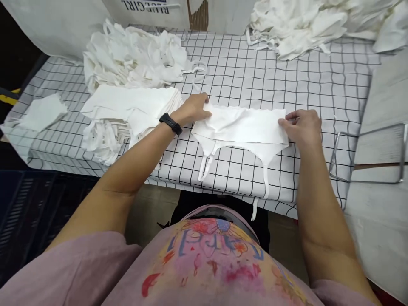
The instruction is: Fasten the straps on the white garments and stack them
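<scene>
A white strappy camisole top [245, 125] lies flat on the checked cloth in front of me, its straps pointing toward me and one hanging over the table edge. My left hand [196, 107], with a black band on the wrist, pinches the top's far left corner. At the far right corner, my right hand [302, 125] has thumb and fingers closed on the fabric edge. Left of my left hand sits a neat stack of folded white tops [127, 104], straps bunched at its near side.
Behind the stack is a loose heap of white garments [137, 55]; another heap [296, 25] lies at the back right. A single white piece [44, 112] rests far left. Cardboard boxes [219, 17] stand behind. A metal wire frame [366, 134] lies at right against a pale box.
</scene>
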`<action>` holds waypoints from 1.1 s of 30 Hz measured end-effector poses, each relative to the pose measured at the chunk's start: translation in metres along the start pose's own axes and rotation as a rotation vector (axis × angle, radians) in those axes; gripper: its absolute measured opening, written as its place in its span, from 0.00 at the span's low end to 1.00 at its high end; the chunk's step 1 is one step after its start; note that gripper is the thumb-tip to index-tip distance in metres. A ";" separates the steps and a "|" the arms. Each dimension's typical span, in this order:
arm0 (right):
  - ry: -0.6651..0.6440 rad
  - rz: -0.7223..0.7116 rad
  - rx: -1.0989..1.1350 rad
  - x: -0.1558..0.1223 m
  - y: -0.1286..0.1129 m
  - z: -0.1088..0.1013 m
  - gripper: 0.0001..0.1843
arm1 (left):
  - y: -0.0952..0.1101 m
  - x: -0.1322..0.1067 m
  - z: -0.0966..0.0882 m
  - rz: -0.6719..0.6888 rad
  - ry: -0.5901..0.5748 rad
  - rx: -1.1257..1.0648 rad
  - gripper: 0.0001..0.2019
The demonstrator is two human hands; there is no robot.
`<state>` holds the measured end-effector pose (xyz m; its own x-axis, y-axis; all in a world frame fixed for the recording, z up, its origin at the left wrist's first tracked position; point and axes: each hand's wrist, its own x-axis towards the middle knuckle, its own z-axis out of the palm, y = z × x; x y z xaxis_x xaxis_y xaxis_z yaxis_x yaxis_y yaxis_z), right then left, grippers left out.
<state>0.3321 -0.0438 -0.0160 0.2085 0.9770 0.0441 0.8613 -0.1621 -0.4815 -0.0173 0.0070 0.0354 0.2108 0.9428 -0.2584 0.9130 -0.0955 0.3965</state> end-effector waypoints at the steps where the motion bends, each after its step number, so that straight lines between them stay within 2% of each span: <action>1: 0.007 0.046 0.045 -0.001 -0.005 0.000 0.09 | 0.001 0.001 0.000 -0.023 0.001 -0.026 0.22; 3: 0.028 0.099 0.108 -0.002 -0.012 0.000 0.04 | 0.002 0.003 0.002 -0.050 0.031 -0.063 0.18; 8: 0.090 0.070 0.165 -0.015 -0.022 -0.012 0.04 | 0.004 0.003 0.007 -0.038 0.112 -0.076 0.12; 10: 0.132 0.045 0.201 -0.038 -0.026 -0.029 0.07 | 0.005 0.000 0.007 -0.043 0.147 -0.073 0.13; 12: 0.139 0.020 0.244 -0.076 -0.029 -0.050 0.07 | 0.006 -0.002 0.007 -0.051 0.188 -0.079 0.16; 13: 0.105 0.030 0.258 -0.100 -0.029 -0.061 0.07 | 0.005 -0.003 0.007 -0.054 0.204 -0.087 0.18; 14: 0.016 0.056 0.284 -0.126 -0.027 -0.070 0.10 | 0.004 -0.004 0.007 -0.055 0.216 -0.098 0.21; 16: -0.313 0.120 0.371 -0.179 -0.016 -0.078 0.20 | 0.002 -0.004 0.008 -0.045 0.230 -0.126 0.24; 18: -0.555 0.188 0.359 -0.225 -0.001 -0.068 0.25 | 0.000 -0.003 0.010 -0.028 0.246 -0.147 0.24; 19: -0.595 0.216 0.356 -0.244 0.006 -0.057 0.26 | -0.001 -0.002 0.011 -0.023 0.256 -0.154 0.23; 20: -0.569 0.245 0.355 -0.259 0.013 -0.043 0.27 | -0.002 -0.001 0.012 -0.021 0.268 -0.160 0.22; 22: -0.437 0.258 0.349 -0.280 0.021 -0.010 0.30 | -0.004 0.001 0.014 -0.029 0.285 -0.169 0.20; 25: -0.286 0.224 0.363 -0.292 0.021 0.025 0.29 | -0.005 0.001 0.017 -0.043 0.285 -0.172 0.20; 27: -0.258 0.173 0.390 -0.293 0.015 0.027 0.28 | -0.005 -0.001 0.017 -0.044 0.271 -0.179 0.20; 30: -0.407 0.203 0.551 -0.283 0.003 0.003 0.27 | -0.004 -0.004 0.017 -0.042 0.242 -0.189 0.23; 32: -0.542 0.300 0.736 -0.262 -0.007 -0.018 0.26 | -0.003 -0.005 0.017 -0.044 0.222 -0.179 0.26; 33: -0.558 0.345 0.823 -0.247 -0.013 -0.027 0.26 | -0.003 -0.006 0.018 -0.046 0.215 -0.172 0.27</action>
<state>0.2815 -0.2863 0.0029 -0.0405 0.8549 -0.5173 0.1713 -0.5041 -0.8465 -0.0148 -0.0041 0.0202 0.0745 0.9927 -0.0944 0.8436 -0.0123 0.5368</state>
